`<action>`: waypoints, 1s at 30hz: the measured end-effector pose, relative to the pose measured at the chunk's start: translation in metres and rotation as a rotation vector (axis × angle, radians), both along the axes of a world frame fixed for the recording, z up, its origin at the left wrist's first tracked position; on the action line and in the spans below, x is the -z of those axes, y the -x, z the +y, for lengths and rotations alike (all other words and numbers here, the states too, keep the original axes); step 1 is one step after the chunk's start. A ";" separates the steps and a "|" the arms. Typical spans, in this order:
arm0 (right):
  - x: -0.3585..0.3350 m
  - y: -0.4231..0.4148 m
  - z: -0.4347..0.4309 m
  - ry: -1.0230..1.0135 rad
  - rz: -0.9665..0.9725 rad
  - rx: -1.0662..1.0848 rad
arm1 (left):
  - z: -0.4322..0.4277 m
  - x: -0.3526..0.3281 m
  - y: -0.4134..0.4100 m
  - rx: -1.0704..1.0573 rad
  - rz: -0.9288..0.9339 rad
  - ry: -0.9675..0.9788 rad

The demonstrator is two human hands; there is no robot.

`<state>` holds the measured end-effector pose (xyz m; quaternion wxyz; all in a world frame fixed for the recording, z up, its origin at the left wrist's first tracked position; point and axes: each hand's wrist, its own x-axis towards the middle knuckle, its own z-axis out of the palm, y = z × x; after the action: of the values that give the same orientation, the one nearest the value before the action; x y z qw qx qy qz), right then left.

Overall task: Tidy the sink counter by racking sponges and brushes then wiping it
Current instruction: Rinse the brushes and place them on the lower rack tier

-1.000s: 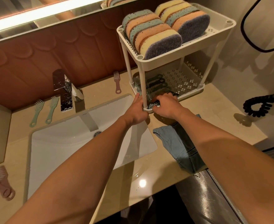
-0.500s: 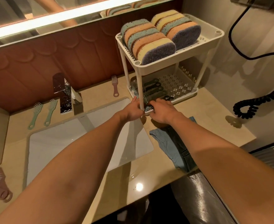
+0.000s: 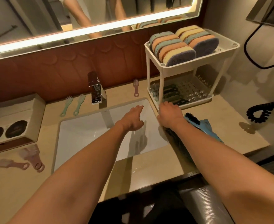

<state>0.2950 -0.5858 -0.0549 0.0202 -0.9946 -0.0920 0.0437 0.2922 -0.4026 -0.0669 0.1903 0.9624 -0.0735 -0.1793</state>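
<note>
Light: warm and dim; your main source is the glowing strip [image 3: 100, 27] under the far mirror [image 3: 36, 15].
Shadows: your left hand [image 3: 133, 118] throws finger shadows into the sink [image 3: 78, 136].
Glare: faucet [image 3: 96, 89] sparkles.
Edges: you see bowed lines, soft left corner.

Glossy stone-like counter [image 3: 157, 168], mirror-bright metal faucet [image 3: 96, 89], matt plastic rack [image 3: 191, 66] (perforated shelves).

A wide mirror [image 3: 36, 16] runs across the back, its lower edge a glowing warm light strip [image 3: 91, 30]. Below it sits a reddish-brown panel [image 3: 52, 70] embossed with scallops — then the beige stone counter [image 3: 230, 126]. The right wall [image 3: 246, 81] is plain and pale, a black coiled cord [image 3: 273, 104] against it.
</note>
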 end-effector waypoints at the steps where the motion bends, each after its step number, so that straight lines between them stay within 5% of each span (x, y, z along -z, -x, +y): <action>1: -0.001 0.004 0.005 0.015 -0.004 -0.021 | 0.007 -0.001 0.006 -0.005 -0.009 -0.009; 16: -0.020 0.053 0.169 -0.061 0.010 -0.353 | 0.150 -0.007 0.113 -0.310 -0.217 -0.040; 30: 0.000 0.097 0.353 -0.066 0.049 -0.692 | 0.315 0.006 0.195 -0.657 -0.216 -0.063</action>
<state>0.1979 -0.2328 -0.0551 0.0388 -0.9019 -0.4247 0.0687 0.0976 -0.0872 -0.0729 0.1994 0.9534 0.2261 -0.0076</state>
